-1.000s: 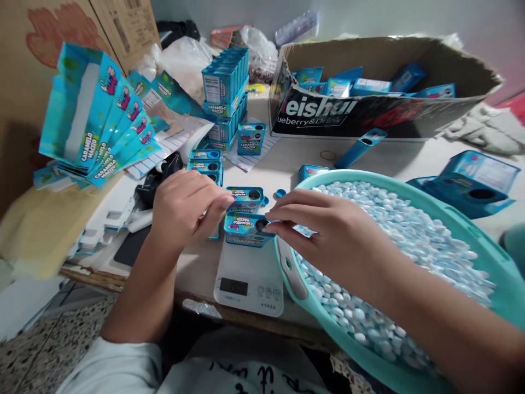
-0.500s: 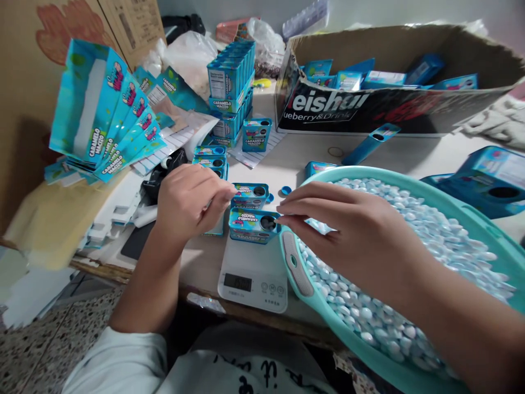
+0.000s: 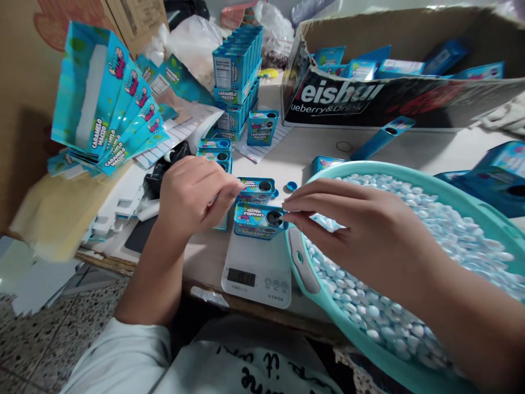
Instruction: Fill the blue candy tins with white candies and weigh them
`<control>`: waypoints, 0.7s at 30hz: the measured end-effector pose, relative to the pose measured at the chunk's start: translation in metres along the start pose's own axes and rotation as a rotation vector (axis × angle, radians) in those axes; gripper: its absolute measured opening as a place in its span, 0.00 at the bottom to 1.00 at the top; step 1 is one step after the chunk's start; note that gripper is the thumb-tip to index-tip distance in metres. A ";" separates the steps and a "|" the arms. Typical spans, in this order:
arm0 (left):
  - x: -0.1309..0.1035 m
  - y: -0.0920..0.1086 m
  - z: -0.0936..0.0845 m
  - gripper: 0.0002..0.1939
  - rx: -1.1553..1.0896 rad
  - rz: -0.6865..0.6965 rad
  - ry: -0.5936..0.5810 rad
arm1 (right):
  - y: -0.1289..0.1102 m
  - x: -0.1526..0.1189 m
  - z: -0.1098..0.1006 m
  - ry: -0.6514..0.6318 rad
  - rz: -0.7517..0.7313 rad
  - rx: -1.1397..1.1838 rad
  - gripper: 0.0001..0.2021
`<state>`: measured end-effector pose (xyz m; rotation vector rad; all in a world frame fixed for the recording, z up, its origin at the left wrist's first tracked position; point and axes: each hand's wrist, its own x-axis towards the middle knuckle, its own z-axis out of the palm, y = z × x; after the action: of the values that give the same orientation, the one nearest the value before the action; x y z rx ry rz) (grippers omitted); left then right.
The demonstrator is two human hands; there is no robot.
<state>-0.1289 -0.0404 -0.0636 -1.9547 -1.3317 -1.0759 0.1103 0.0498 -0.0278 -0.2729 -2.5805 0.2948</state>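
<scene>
On the white plastic digital scale (image 3: 262, 262), the glossy blue rectangular box (image 3: 253, 216), probably light, stiff and slippery, is best held by its long sides; the bare right hand (image 3: 361, 219) pinches near the round dark opening (image 3: 274, 219), the bare left hand (image 3: 194, 200) has curled fingers, any grip indeterminable

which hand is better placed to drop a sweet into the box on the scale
Probably the right hand: its fingertips are by the open hole of the box, and it reaches over the basin of sweets. The left hand hovers farther from the hole.
</scene>
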 end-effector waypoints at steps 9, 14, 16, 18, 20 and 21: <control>-0.001 -0.001 0.002 0.21 -0.010 0.003 -0.010 | 0.001 0.001 0.005 -0.017 -0.004 0.015 0.09; -0.002 -0.001 0.002 0.21 0.004 0.010 -0.004 | 0.000 0.002 0.005 -0.026 -0.004 0.027 0.09; -0.003 -0.002 0.002 0.22 0.008 0.003 -0.017 | -0.001 0.001 0.005 -0.026 0.010 0.034 0.10; -0.003 -0.002 0.002 0.21 -0.010 0.002 -0.019 | -0.001 0.000 0.005 -0.027 0.009 0.035 0.10; -0.004 -0.002 0.001 0.21 -0.025 -0.004 -0.023 | -0.001 0.000 0.006 -0.033 -0.004 0.029 0.09; -0.004 -0.003 0.001 0.21 -0.029 -0.011 -0.024 | 0.000 0.000 0.006 -0.038 -0.011 0.024 0.09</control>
<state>-0.1319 -0.0410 -0.0678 -1.9899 -1.3480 -1.0856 0.1067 0.0485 -0.0328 -0.2470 -2.6128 0.3303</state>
